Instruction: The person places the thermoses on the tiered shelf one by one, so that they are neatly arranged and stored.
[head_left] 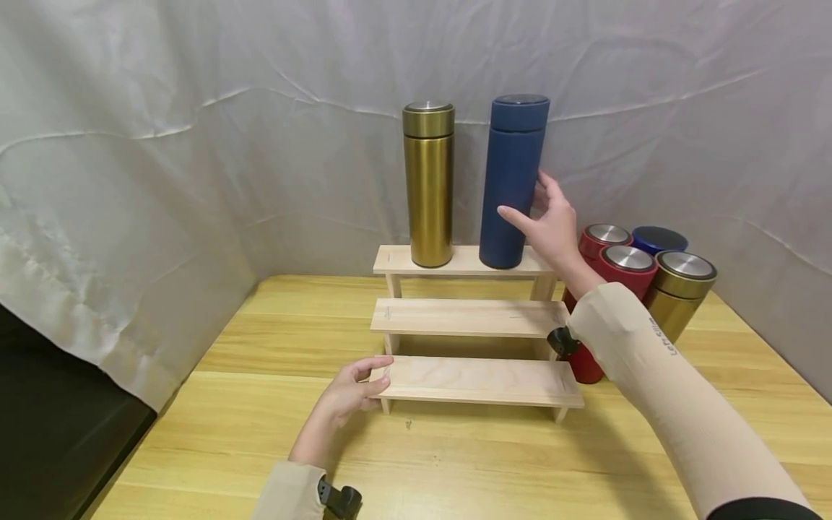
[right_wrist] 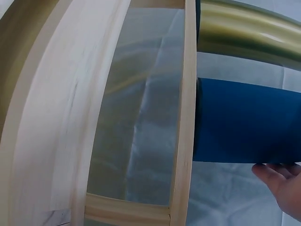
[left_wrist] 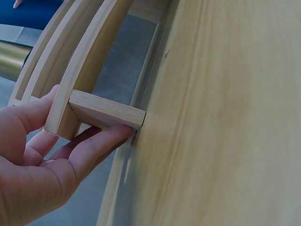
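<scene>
Hands (head_left: pixel 354 390) (head_left: pixel 554 225) gripping shelf (head_left: pixel 477 379), blue bottle (head_left: pixel 510 173) (upright)

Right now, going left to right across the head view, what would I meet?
Left hand, gold flask on the top shelf, navy blue flask, right hand, then a second gold flask.

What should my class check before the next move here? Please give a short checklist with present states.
1. Left hand holds the end of the lowest shelf: ok.
2. Right hand has thumb and fingers on the blue bottle: ok.
3. Blue bottle's whole base rests flat on the top shelf: cannot tell; its far side is hidden.
4. Gold bottle on the top shelf stands apart from the blue one: ok.
5. Right sleeve avoids the nearer red bottle: cannot tell; it covers part of it.
</scene>
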Demonstrator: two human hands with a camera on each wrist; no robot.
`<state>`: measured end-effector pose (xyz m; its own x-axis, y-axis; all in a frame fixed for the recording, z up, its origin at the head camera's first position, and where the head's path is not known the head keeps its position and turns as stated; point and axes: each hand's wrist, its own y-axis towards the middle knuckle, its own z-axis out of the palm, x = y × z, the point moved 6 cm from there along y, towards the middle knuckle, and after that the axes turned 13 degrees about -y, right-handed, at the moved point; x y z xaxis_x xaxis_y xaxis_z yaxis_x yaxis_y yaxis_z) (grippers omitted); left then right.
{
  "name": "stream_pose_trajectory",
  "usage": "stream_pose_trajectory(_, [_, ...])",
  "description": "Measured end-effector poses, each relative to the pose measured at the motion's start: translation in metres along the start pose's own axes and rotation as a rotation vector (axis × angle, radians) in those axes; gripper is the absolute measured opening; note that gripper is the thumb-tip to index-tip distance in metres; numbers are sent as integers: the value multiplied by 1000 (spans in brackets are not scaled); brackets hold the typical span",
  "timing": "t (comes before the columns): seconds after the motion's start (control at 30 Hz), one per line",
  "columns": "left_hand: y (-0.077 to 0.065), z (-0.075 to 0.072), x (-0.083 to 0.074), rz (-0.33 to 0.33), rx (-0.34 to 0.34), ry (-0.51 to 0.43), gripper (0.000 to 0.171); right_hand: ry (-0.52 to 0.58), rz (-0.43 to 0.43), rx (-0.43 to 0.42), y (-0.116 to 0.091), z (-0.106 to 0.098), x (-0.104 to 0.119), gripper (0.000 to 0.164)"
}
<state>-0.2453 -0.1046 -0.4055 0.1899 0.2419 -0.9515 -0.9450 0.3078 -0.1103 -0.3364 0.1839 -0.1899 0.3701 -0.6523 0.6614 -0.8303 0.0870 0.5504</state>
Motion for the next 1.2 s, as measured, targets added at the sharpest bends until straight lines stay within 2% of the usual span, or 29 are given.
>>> stream_pose_trajectory(0.2, [0, 0, 0, -2, 4, -10, 43, 6, 37, -1, -6, -2, -4, 75])
stream_pose_trajectory(0.27, [0, 0, 0, 0, 7, -7, 43, 56, 57, -16, -6, -1, -14, 76])
stream_pose_trajectory(0.5, [0, 1, -1, 2, 9, -2, 43, 102, 30, -48, -15, -8, -19, 66])
stream_pose_trajectory(0.6, [0, 0, -1, 5, 6, 4, 43, 146, 42, -49, -13, -5, -32, 62])
stream_pose_trajectory(0.7, [0, 0, 0, 12, 0, 8, 43, 158, 32, -43, -21, -8, -25, 58])
stream_pose_trajectory(0.83, [0, -1, 1, 17, -6, 7, 43, 118, -5, -30, -40, -18, 4, 50])
stream_pose_trajectory(0.93, [0, -1, 1, 16, -6, 6, 43, 131, -19, -31, -43, -19, 1, 46])
stream_pose_trajectory(1.0, [0, -1, 1, 15, -5, 6, 43, 225, -54, -46, -38, -14, -22, 44])
stream_pose_trajectory(1.07, [0, -1, 2, 13, -6, 6, 43, 282, -79, -55, -38, -13, -30, 41])
stream_pose_trajectory(1.17, [0, -1, 2, 9, -6, 3, 43, 330, -97, -83, -45, -19, -25, 33])
stream_pose_trajectory(1.2, [0, -1, 2, 8, -7, 2, 43, 296, -94, -89, -53, -25, -10, 30])
